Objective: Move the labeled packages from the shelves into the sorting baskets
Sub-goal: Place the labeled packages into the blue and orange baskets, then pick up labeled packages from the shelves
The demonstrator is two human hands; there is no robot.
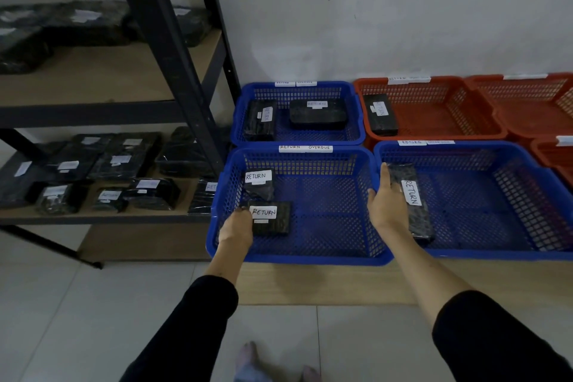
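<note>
My left hand [237, 228] reaches into the near left blue basket [297, 257] and grips the left end of a black package labeled RETURN [273, 217]. A second RETURN package [259, 184] lies behind it in the same basket. My right hand [386, 203] holds a long black RETURN package [414, 205] by its left side, inside the near right blue basket [496, 253]. Many more black labeled packages [124, 161] lie on the lower shelf, and others [83, 23] on the shelf above.
The far blue basket [297, 141] holds two RETURN packages; the red basket [434, 133] beside it holds one. More red baskets [527, 93] stand at the right. The dark metal shelf post [173, 53] rises left of the baskets. My feet show on the tiled floor.
</note>
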